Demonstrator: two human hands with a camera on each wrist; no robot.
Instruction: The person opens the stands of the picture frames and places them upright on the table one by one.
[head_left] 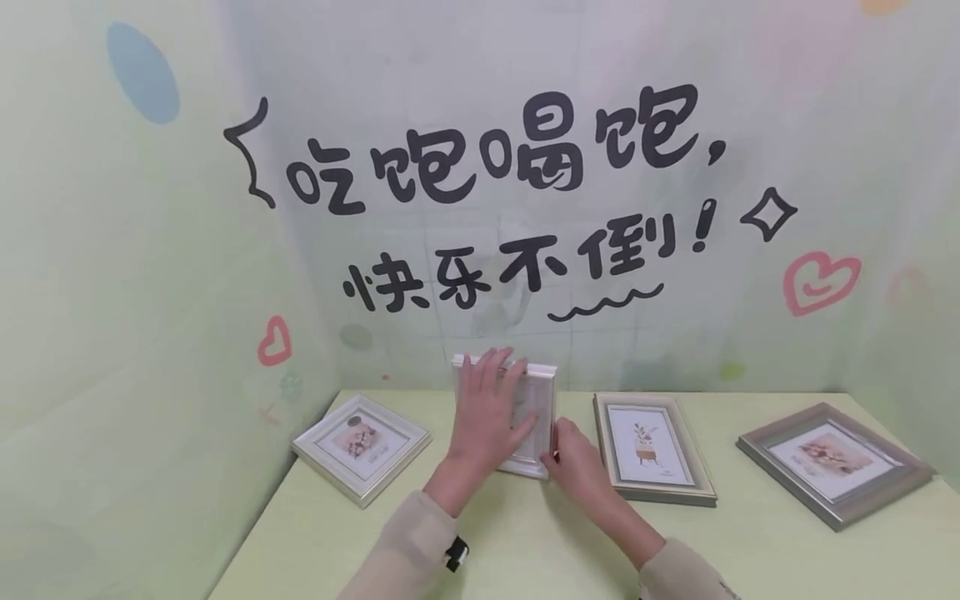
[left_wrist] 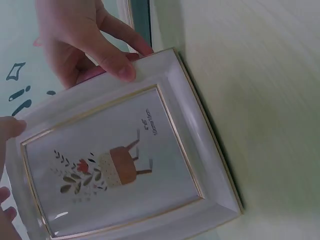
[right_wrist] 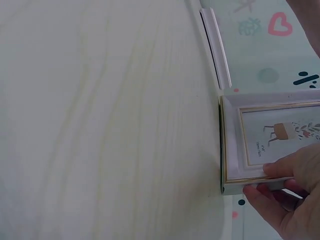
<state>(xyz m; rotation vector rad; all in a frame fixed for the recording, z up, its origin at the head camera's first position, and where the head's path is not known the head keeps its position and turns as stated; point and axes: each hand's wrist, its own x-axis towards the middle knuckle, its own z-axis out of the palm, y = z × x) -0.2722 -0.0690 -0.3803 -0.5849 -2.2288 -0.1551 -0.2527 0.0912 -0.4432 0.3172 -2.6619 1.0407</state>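
Note:
A white picture frame (head_left: 538,392) with thin gold lines stands nearly upright on the table. Its picture, clear in the left wrist view, shows flowers in a brown-and-cream pot on legs (left_wrist: 123,167). My left hand (head_left: 483,417) is at the frame's top, thumb on the front rim and the other fingertips at the top edge, partly out of sight. Lower down on the right side, my right hand (head_left: 581,467) pinches the frame's edge; in the right wrist view its thumb (right_wrist: 280,167) lies on the front and the fingers curl behind.
To the left lies a silver-white frame (head_left: 362,450) with a floral picture. On the right lie a beige-grey frame (head_left: 656,450) with a plant picture and a darker grey frame (head_left: 834,465), turned askew. A lettered backdrop (head_left: 487,67) rises behind the light green table (head_left: 517,550).

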